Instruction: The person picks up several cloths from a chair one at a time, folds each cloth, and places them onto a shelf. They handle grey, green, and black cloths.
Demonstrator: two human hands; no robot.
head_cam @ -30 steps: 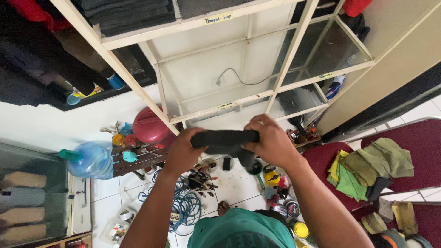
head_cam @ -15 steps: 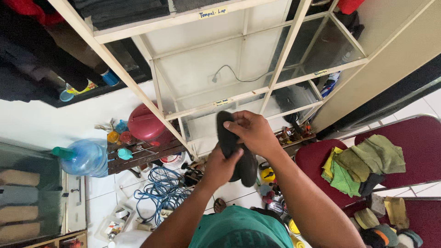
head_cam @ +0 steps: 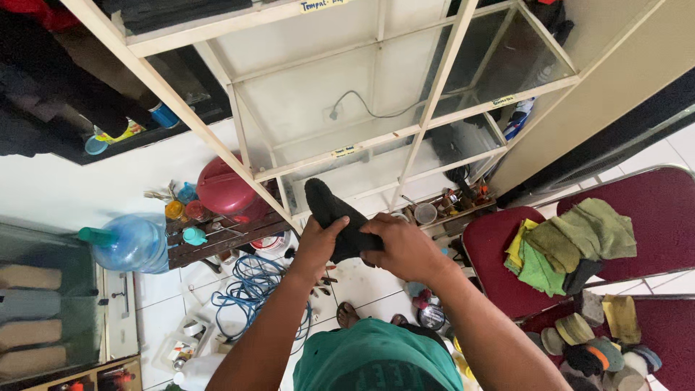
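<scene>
Head view — both hands (head_cam: 362, 246) around black sock (head_cam: 329, 213)

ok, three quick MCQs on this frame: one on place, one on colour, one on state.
1. Where do the folded cloths lie?
A. on the red chair
B. on the metal rack
C. in the water jug

2. What colour is the cable coiled on the floor?
A. yellow
B. blue
C. white

3. How is the black sock held?
A. by the left hand alone
B. it lies loose on the floor
C. in both hands

Answers:
1 A, the green and yellow cloths are stacked on the chair's seat.
2 B, the coil on the tiles is blue.
3 C, the left hand and right hand both have fingers closed on the sock.
</scene>
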